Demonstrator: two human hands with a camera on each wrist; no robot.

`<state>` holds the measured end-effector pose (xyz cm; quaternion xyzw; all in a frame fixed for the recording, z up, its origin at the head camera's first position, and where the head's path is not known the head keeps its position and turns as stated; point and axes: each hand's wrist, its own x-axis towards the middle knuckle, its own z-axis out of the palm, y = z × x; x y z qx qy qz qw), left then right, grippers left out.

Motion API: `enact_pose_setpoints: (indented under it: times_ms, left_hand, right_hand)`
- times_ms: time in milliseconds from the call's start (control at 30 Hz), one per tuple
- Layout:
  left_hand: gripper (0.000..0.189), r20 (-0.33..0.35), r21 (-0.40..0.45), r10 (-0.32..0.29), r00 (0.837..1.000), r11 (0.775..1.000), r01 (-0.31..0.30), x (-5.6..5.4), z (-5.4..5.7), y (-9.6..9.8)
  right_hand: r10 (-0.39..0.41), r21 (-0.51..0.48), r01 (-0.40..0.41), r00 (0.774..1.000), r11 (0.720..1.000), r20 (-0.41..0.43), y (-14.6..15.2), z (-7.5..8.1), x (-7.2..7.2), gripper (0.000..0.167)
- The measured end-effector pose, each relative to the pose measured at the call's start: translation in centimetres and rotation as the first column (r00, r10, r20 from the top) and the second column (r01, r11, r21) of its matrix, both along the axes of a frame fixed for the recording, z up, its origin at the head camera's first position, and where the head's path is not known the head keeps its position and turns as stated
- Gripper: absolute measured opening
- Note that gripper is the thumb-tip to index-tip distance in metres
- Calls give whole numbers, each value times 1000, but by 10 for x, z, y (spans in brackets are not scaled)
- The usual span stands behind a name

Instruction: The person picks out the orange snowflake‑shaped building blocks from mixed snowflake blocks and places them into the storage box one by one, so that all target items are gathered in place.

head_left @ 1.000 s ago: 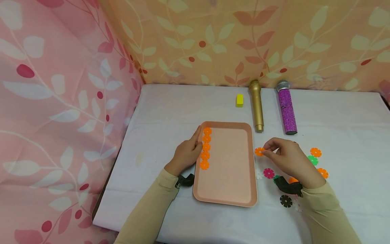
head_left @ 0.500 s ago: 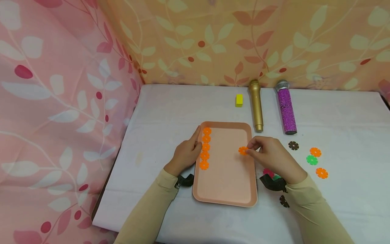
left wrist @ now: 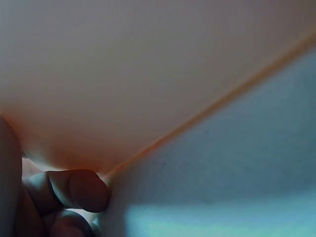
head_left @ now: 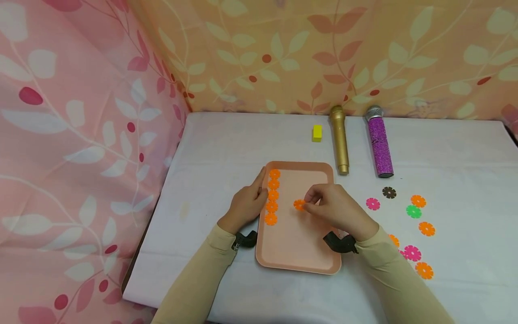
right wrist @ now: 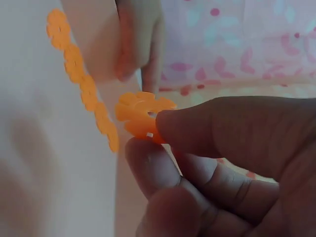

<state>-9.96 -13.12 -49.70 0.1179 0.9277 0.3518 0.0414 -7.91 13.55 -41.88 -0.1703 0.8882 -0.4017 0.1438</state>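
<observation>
In the head view, my right hand is over the middle of a peach-coloured tray. Thumb and fingertips pinch an orange flower-shaped plastic disc, seen closely in the right wrist view. Several matching orange discs form a column along the tray's left side. My left hand grips the left rim, index finger stretched along it and thumb at its inner side. In the left wrist view, its curled fingers sit right at the tray's edge.
Right of the tray lie loose flower discs: orange, green, pink and dark brown. Farther back are a yellow block, a gold microphone and a purple glittery microphone. Patterned cloth walls the back and left.
My right hand has carried the orange disc left, from outside the tray's right rim to over its middle, uncovering more loose discs. The left hand has stayed at the rim.
</observation>
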Motion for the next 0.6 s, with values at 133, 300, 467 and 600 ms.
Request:
enact_pose_setpoints:
  times_ms: [133,300,467,600]
  left_hand:
    - [65,12,-1,5,1000,1000,-5,0,0,0]
    - [66,18,0,3,1000,1000,-3,1,1,0]
    - [65,12,0,3,1000,1000,-3,1,3,1]
    - [66,19,-4,8,1000,1000,-8,1,4,1]
  right_hand:
    - [47,-11,-47,999,999,26,-10,-10,-2,9]
    - [86,5,-86,996,996,20,-23,-14,-1,8]
    - [92,-5,-92,995,996,24,-37,-12,2,9]
    - [106,-4,-106,993,994,45,-45,-14,4,9]
